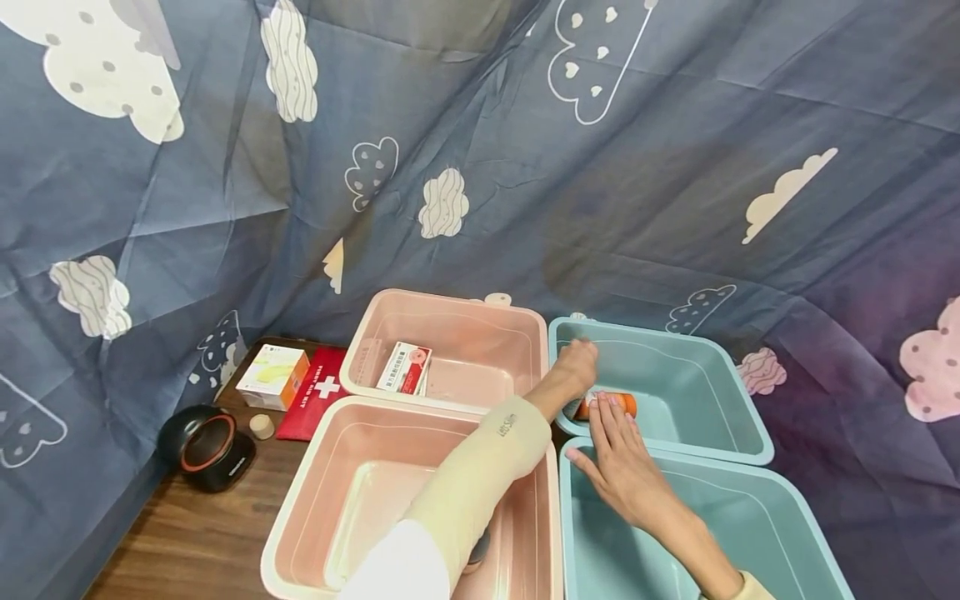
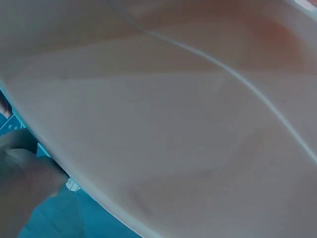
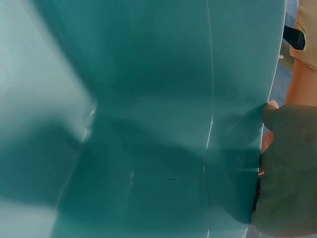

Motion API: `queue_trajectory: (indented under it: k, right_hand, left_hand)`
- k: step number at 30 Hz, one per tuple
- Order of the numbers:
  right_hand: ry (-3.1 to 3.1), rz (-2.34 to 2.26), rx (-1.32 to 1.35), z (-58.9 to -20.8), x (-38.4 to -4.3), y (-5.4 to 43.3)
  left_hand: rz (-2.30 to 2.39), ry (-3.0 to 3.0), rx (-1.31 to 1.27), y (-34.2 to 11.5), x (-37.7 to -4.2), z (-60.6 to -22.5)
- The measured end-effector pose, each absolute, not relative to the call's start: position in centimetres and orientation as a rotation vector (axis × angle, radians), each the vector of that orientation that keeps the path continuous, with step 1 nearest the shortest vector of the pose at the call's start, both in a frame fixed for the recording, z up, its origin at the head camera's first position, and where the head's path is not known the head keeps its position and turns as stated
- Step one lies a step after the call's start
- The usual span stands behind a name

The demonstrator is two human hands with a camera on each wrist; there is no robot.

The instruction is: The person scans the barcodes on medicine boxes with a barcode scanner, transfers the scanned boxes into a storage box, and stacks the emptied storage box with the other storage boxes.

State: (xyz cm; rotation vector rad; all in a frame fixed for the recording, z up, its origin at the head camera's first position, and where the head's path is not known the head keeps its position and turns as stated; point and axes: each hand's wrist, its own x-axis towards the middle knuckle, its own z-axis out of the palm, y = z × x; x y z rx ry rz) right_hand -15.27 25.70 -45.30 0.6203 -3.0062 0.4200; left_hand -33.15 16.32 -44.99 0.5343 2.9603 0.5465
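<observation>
Touching one orange cylinder (image 1: 627, 405): the right hand (image 1: 628, 477) (two blue bins (image 1: 705, 417) below).

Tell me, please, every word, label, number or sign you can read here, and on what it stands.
"FIRST AID KIT", with a white cross: red pouch.
Chinese characters, too small to read surely: white-and-red box.
Lettering too blurred to read: cream sleeve.
Lettering too small to read: black device.
Print too small to read: white-and-orange box.
Orange container: no readable text beneath the right hand.

wood table (image 1: 198, 525) | pink bins (image 1: 378, 504) | blue bins (image 1: 678, 408) | red pouch (image 1: 318, 402) | black device (image 1: 225, 465)
</observation>
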Motion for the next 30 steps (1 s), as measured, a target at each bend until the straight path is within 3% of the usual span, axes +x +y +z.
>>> queue_trajectory:
  k: [5, 8, 15, 20, 24, 30]
  right_hand:
    - [-2.96, 0.445, 0.624, -45.9, -15.3, 26.1]
    - [-2.968, 0.434, 0.622, -45.9, -15.3, 26.2]
    - [-2.962, 0.435, 0.648, -46.0, -15.5, 26.1]
    - [-2.899, 0.459, 0.663, -46.7, -15.9, 26.5]
    - [-2.981, 0.434, 0.636, -46.1, -15.6, 26.4]
    - [-3.03, 0.414, 0.622, -45.8, -15.6, 26.1]
  left_hand:
    - [0.678, 2.848, 0.642, 16.6, -36.9, -48.0]
    - [0.718, 2.811, 0.72, 15.4, -37.7, -47.8]
    - [0.754, 2.634, 1.015, 6.9, -30.5, -37.4]
    - [0.762, 2.365, 1.248, 2.1, -27.2, -33.2]
    - [0.664, 2.217, 1.349, -0.7, -23.7, -32.6]
    - [0.512, 2.114, 1.38, -3.8, -18.5, -35.5]
